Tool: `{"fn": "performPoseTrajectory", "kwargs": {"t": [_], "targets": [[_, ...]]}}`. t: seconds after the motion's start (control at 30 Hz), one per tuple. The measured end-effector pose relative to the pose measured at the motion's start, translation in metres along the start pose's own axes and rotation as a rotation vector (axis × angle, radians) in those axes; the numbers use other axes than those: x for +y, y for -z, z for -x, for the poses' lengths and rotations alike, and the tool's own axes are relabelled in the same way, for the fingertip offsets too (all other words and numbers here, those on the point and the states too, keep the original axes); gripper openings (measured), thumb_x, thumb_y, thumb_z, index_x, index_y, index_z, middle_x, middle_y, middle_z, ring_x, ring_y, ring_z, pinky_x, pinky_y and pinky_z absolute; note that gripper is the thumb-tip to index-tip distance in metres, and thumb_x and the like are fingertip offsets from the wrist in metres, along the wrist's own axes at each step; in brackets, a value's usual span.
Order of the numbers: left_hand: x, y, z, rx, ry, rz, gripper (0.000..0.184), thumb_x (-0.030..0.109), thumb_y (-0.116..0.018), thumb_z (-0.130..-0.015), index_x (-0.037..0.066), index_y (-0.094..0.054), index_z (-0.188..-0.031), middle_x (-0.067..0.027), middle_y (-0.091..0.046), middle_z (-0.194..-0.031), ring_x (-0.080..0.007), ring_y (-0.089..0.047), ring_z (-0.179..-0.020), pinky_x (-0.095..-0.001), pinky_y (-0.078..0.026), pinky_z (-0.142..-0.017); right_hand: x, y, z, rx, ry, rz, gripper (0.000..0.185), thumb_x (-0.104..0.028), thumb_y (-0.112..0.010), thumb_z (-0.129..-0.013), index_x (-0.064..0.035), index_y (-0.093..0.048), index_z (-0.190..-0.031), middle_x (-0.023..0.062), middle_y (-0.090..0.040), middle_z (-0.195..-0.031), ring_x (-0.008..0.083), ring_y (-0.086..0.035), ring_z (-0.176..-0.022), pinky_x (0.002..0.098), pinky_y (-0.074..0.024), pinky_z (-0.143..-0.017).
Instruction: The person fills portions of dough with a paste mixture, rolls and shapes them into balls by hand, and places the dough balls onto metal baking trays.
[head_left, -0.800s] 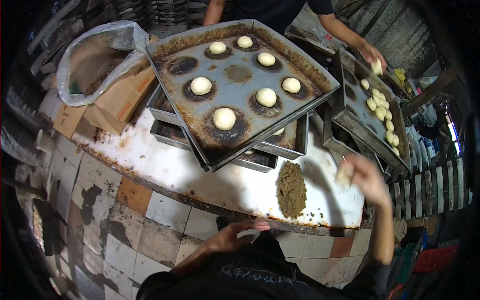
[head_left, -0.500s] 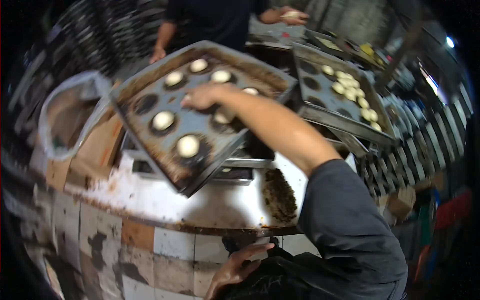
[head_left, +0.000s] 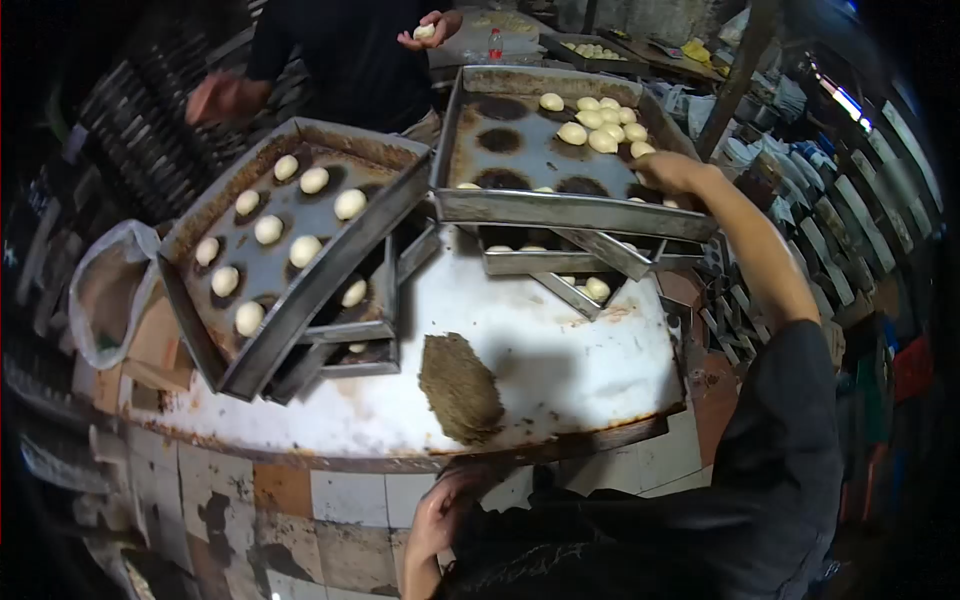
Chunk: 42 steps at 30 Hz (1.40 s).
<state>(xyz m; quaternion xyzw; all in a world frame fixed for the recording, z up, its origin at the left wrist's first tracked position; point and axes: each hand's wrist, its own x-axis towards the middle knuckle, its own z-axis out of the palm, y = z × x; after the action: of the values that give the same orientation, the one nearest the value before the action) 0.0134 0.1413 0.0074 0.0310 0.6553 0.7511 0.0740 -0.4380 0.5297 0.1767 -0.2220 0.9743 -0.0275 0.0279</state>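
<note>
My right hand (head_left: 668,172) reaches into the right-hand metal tray (head_left: 585,212), beside a cluster of pale dough balls (head_left: 602,140). Its fingers point down among the balls and are partly hidden, so I cannot tell whether they grip one. On the left, a second tray (head_left: 325,290) holds spaced dough balls (head_left: 268,229) on its dark-ringed surface. My left hand (head_left: 440,512) hangs low in front of the table edge, apart from the trays. Its fingers look loosely extended but blurred, with nothing seen in them.
More trays (head_left: 535,262) are stacked crosswise beneath both upper ones. A brown crusty patch (head_left: 460,390) marks the white tabletop (head_left: 560,370). Across the table a person (head_left: 340,70) holds a dough piece (head_left: 425,32). A plastic-lined box (head_left: 110,290) stands at left; a post (head_left: 738,80) rises at right.
My right hand has gone from the left tray to the dough cluster in the right tray. The view has turned rightward. The person opposite has shifted their hands.
</note>
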Motion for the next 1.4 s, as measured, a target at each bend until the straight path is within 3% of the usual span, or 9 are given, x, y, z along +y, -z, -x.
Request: {"fn": "performPoseTrajectory", "kwargs": {"t": [0.27,0.47,0.53,0.7,0.8,0.87,1.1,1.17,1.4], "targets": [[0.009,-0.133,-0.09,-0.048,-0.21,0.598,0.043,0.0,-0.047,-0.089,-0.001,-0.04,-0.131,-0.0159,-0.049,-0.129,-0.0256,-0.042,-0.126,-0.0345,-0.033,-0.104,-0.13,-0.046,0.168,0.788,0.231,-0.326,0.024,-0.007,-0.065,-0.07,-0.0026,-0.049,-0.087,0.0149,-0.049,-0.083,0.0289,-0.052,-0.078,0.0385,-0.042,-0.066],[-0.01,-0.137,-0.07,0.355,0.294,0.756,0.034,0.009,-0.041,-0.095,-0.002,-0.043,-0.127,-0.0118,-0.056,-0.115,-0.0198,-0.059,-0.099,-0.0314,-0.049,-0.084,-0.225,-0.146,0.267,-0.141,0.915,-0.647,0.03,-0.017,-0.066,-0.076,-0.005,-0.062,-0.103,0.014,-0.058,-0.103,0.0282,-0.058,-0.091,0.0399,-0.0485,-0.078],[-0.081,-0.137,-0.047,0.241,-0.007,0.605,0.034,0.006,-0.04,-0.094,-0.002,-0.043,-0.127,-0.0122,-0.055,-0.117,-0.0196,-0.057,-0.103,-0.0309,-0.049,-0.084,-0.241,-0.151,0.246,-0.123,0.94,-0.719,0.029,-0.018,-0.066,-0.077,-0.0048,-0.062,-0.103,0.0116,-0.06,-0.098,0.0243,-0.06,-0.085,0.0365,-0.0499,-0.073],[-0.001,-0.116,-0.027,0.241,-0.009,0.905,0.047,0.004,-0.04,-0.088,-0.003,-0.036,-0.134,-0.0138,-0.046,-0.131,-0.0212,-0.046,-0.119,-0.0323,-0.037,-0.097,-0.306,-0.185,0.112,0.132,0.256,-1.325,0.026,-0.021,-0.051,-0.092,0.0021,-0.06,-0.1,0.0101,-0.061,-0.082,0.019,-0.06,-0.077,0.0318,-0.0463,-0.075],[0.01,-0.083,-0.007,0.241,0.017,0.986,0.054,0.004,-0.043,-0.084,-0.004,-0.032,-0.136,-0.0136,-0.042,-0.135,-0.0232,-0.042,-0.123,-0.0341,-0.03,-0.104,-0.305,-0.241,0.027,0.394,0.351,-0.862,0.02,-0.016,-0.053,-0.089,0.0009,-0.063,-0.095,0.014,-0.062,-0.087,0.0253,-0.061,-0.078,0.0325,-0.0466,-0.074],[0.007,-0.057,0.005,0.169,-0.071,1.091,0.06,0.003,-0.045,-0.079,-0.004,-0.03,-0.137,-0.0155,-0.042,-0.134,-0.0267,-0.037,-0.127,-0.038,-0.03,-0.106,-0.303,-0.247,0.013,0.036,0.41,-0.612,0.015,-0.011,-0.056,-0.086,0.0,-0.065,-0.091,0.0162,-0.062,-0.089,0.0292,-0.06,-0.078,0.0326,-0.0468,-0.074],[-0.005,0.015,0.022,0.256,0.095,0.806,0.062,-0.008,-0.037,-0.078,-0.006,-0.025,-0.138,-0.018,-0.043,-0.132,-0.0292,-0.041,-0.125,-0.0426,-0.033,-0.106,-0.278,-0.231,0.107,-0.034,0.236,-0.697,0.014,-0.009,-0.058,-0.085,0.0012,-0.065,-0.092,0.0136,-0.064,-0.089,0.0233,-0.062,-0.082,0.032,-0.048,-0.076],[-0.014,0.025,0.01,0.155,0.054,0.83,0.056,-0.007,-0.037,-0.084,-0.005,-0.025,-0.139,-0.0173,-0.043,-0.132,-0.0277,-0.043,-0.124,-0.0413,-0.035,-0.105,-0.273,-0.214,0.134,-0.417,-0.035,-1.102,0.016,-0.008,-0.058,-0.086,0.0023,-0.064,-0.097,0.0106,-0.064,-0.091,0.0191,-0.061,-0.085,0.0319,-0.049,-0.077],[-0.007,-0.011,-0.082,0.027,0.145,0.845,0.044,0.009,-0.041,-0.096,0.0,-0.03,-0.137,-0.0141,-0.049,-0.127,-0.0221,-0.05,-0.114,-0.0335,-0.039,-0.1,-0.323,-0.172,0.193,0.24,0.267,-1.128,0.022,-0.004,-0.055,-0.086,-0.0003,-0.063,-0.106,0.0141,-0.059,-0.112,0.0205,-0.058,-0.098,0.0317,-0.046,-0.089]]}}
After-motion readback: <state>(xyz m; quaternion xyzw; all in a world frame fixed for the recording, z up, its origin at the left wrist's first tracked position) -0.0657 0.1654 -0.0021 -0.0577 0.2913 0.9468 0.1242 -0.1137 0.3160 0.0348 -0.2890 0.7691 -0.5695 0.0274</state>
